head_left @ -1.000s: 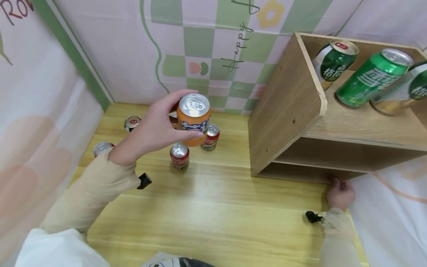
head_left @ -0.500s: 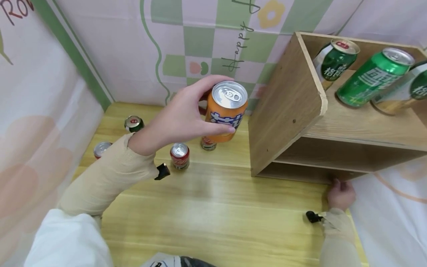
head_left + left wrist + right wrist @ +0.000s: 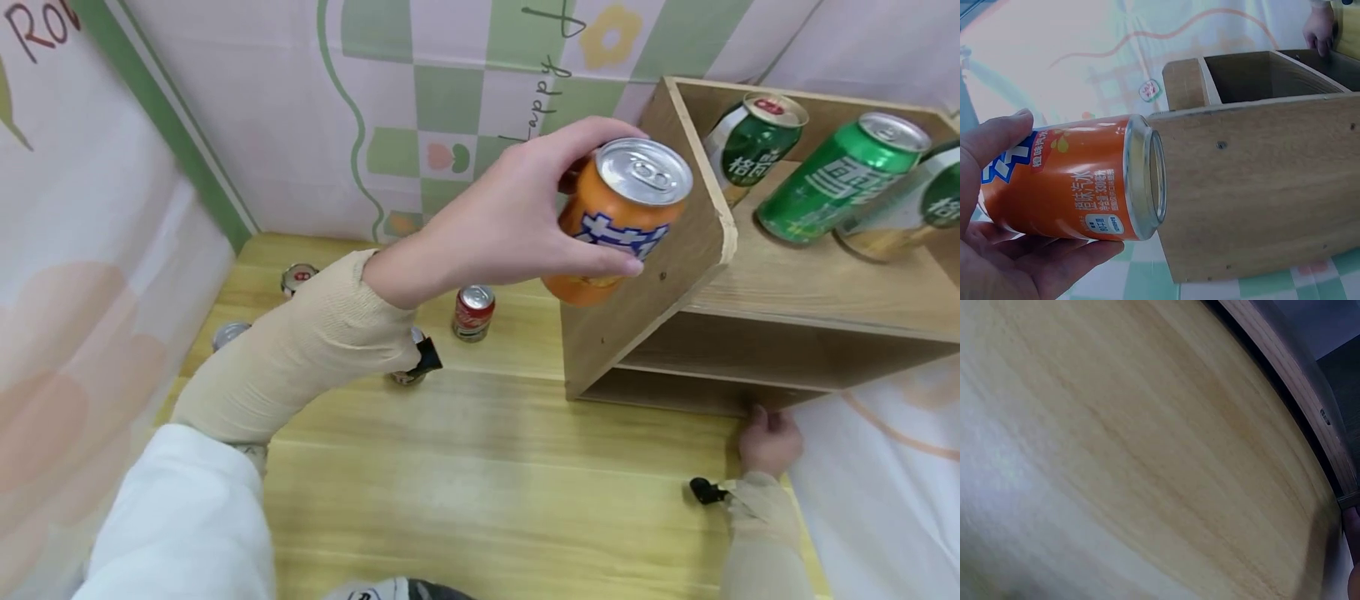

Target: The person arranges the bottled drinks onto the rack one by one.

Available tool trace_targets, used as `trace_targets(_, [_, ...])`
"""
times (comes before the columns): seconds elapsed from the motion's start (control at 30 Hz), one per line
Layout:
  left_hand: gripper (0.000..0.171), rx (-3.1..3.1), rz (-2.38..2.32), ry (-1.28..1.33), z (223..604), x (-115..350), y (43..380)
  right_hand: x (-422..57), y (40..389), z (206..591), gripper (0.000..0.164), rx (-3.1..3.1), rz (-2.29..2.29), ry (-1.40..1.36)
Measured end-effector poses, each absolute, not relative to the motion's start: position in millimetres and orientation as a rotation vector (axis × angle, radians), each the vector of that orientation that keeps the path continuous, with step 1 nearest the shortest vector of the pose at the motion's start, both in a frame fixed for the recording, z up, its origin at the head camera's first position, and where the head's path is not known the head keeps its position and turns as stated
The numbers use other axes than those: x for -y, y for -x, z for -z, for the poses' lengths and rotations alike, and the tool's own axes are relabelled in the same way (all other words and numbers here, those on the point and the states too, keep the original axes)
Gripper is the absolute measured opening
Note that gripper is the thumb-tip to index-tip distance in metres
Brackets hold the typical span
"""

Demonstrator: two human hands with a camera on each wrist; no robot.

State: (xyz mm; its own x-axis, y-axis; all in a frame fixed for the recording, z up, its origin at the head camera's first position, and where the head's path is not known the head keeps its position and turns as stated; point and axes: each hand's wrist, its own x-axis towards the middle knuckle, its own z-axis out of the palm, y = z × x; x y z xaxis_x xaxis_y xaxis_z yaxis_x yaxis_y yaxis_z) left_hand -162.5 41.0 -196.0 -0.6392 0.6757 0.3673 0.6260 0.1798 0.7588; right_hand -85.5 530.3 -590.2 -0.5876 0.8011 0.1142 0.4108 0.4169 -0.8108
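Observation:
My left hand [image 3: 517, 208] grips an orange soda can [image 3: 622, 217] around its side, thumb across the front, fingers behind. The can is raised and slightly tilted, beside the upper left wall of a wooden shelf [image 3: 637, 258]. In the left wrist view the orange can [image 3: 1079, 181] has its lid end towards the shelf's outer side panel [image 3: 1254, 187]; I cannot tell if they touch. My right hand [image 3: 771, 442] holds the shelf's lower right corner with curled fingers; the right wrist view shows only a sliver of it.
The shelf's top level bears a dark green can [image 3: 757, 146], a bright green can [image 3: 840, 179] and a green-and-white can [image 3: 900, 208]. On the wooden table [image 3: 480, 500] stand a red can [image 3: 474, 315] and others partly behind my left sleeve [image 3: 300, 358]. Printed cloth [image 3: 450, 100] hangs behind.
My left hand has carried the orange can rightwards and up, from above the red cans to the shelf's left wall. The right hand has stayed in place.

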Motion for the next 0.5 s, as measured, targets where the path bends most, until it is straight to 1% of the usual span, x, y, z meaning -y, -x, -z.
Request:
trace_targets(0.17, [0.085, -2.376, -1.404, -1.362, 185.1, -63.3, 160.9, -532.7, 85.8, 590.8, 0.041, 2.160, -1.059, 0.997])
trace_targets(0.37, [0.090, -2.378, -1.285, -1.342, 170.5, -92.2, 164.9, -535.7, 82.4, 593.2, 0.038, 2.167, -1.021, 0.924])
trace_targets(0.43, [0.095, -2.369, -1.261, -1.330, 169.5, -106.6, 173.2, -536.5, 81.1, 594.4, 0.037, 2.174, -1.009, 0.919])
trace_targets(0.5, [0.102, -2.369, -1.256, -1.317, 177.8, -131.0, 192.0, -536.8, 79.8, 595.3, 0.036, 2.172, -0.999, 0.922])
